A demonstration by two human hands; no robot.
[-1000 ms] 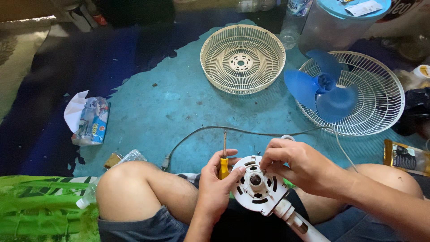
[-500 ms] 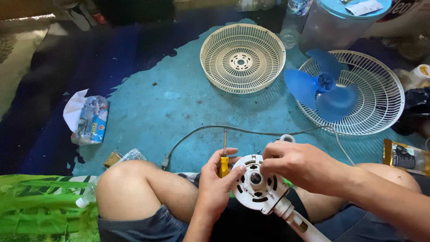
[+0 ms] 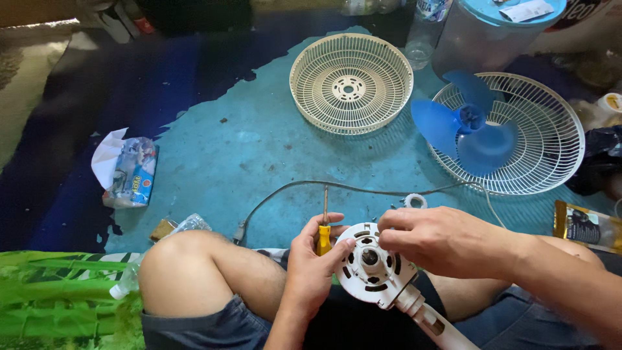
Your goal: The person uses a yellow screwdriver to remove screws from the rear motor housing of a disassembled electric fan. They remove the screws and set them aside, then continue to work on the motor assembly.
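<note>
I sit cross-legged with a white fan motor housing point(image 3: 374, 267) on its stem resting in my lap. My left hand point(image 3: 312, 264) steadies the housing's left side and also grips a yellow-handled screwdriver point(image 3: 324, 228), whose shaft points up and away. My right hand point(image 3: 435, 237) lies over the housing's top right edge, fingertips pinched at its rim; whether they hold a small part is hidden. A grey power cord point(image 3: 311, 188) curves across the floor just beyond my hands.
On the teal floor ahead lie a cream fan grille point(image 3: 350, 83), a white grille point(image 3: 551, 136) holding a blue fan blade point(image 3: 468, 126), a small white ring point(image 3: 415, 201), a tissue packet point(image 3: 126, 170), a yellow packet point(image 3: 586, 225) and a lidded plastic container point(image 3: 494, 35).
My right hand's fingertips have shifted slightly along the housing's top rim. The left hand and the screwdriver stay put.
</note>
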